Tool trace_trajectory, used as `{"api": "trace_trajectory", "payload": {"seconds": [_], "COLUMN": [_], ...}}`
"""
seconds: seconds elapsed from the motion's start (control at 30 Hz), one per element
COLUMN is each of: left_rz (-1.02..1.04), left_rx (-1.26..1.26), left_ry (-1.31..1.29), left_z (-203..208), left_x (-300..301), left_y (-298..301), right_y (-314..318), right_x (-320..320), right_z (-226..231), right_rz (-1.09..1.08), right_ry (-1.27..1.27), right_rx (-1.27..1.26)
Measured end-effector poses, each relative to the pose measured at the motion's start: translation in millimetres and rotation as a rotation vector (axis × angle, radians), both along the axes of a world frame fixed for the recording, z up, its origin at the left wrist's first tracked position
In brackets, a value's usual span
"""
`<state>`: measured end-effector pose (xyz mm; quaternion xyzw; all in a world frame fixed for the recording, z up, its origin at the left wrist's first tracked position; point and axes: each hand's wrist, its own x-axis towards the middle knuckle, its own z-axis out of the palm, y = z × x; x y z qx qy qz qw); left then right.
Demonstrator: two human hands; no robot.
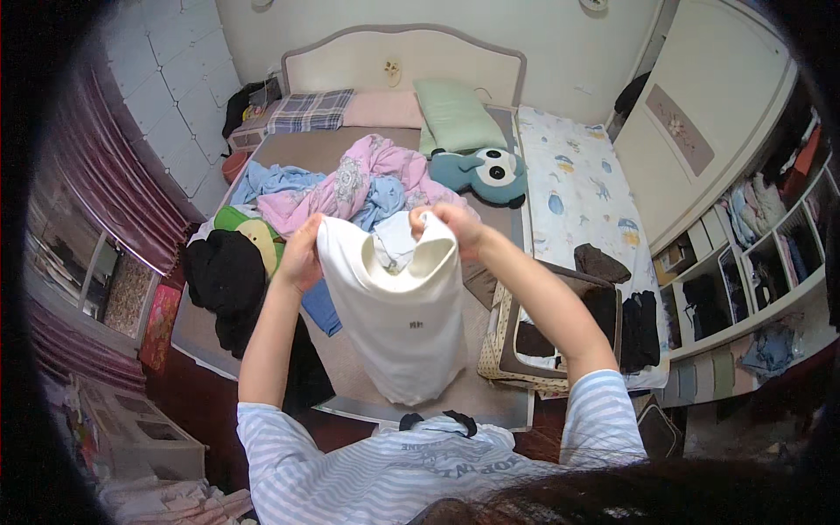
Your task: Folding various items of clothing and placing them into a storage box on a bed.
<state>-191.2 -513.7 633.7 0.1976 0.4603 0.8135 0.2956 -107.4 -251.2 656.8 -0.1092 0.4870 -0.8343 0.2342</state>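
A white top (398, 337) with a wide neckline and a small dark mark on its front hangs between my hands, above the near part of the bed. My left hand (303, 255) is closed on its left shoulder edge. At the opposite shoulder, my right hand (451, 229) pinches the cloth. The top's lower part hangs down toward the bed's near edge, and its back side is hidden. Behind it, a pink quilt (372, 171) and light blue bedding (276, 182) lie rumpled.
Black clothes (223, 280) and a green plush (254, 238) lie at the left. A patterned fabric storage box (500, 337) stands at right beside folded black clothes (640, 328). A blue plush (481, 175) and a green pillow (459, 114) lie farther back. An open wardrobe (744, 254) lines the right.
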Motion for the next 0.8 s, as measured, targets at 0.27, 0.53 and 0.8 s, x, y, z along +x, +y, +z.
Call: {"api": "trace_trajectory", "payload": {"seconds": [0.27, 0.53, 0.8], "left_rz": [-0.012, -0.024, -0.625], "left_rx": [-0.068, -0.185, -0.862], "left_ry": [0.112, 0.389, 1.062], "left_z": [27, 57, -3], "left_x": [-14, -10, 159], "left_y": [11, -43, -22], "right_y": [-15, -17, 18], "right_x": [-24, -14, 47], "right_z": [11, 44, -56], "right_rz": [0.127, 0.06, 0.168], "right_ry": [0.034, 0.286, 0.35], "right_rx": [0.028, 0.274, 0.882]}}
